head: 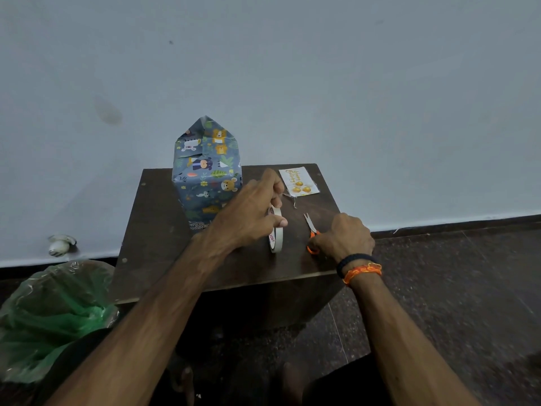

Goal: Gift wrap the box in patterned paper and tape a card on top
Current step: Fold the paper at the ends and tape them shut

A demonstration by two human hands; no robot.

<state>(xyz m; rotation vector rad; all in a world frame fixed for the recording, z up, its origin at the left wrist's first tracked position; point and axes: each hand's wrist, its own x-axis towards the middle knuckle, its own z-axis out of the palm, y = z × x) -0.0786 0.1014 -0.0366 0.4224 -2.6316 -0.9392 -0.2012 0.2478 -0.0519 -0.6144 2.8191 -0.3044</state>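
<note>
Two hands, left (pixel 248 212) gripping tape roll (pixel 275 232), right (pixel 342 237) on scissors (pixel 311 230), dark table (pixel 164 259)

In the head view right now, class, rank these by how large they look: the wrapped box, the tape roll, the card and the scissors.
1. Wrapped box, clearly largest.
2. Card and tape roll: too alike to rank; the left hand partly covers the roll.
3. Scissors, smallest as seen, half hidden under the right hand.
</note>
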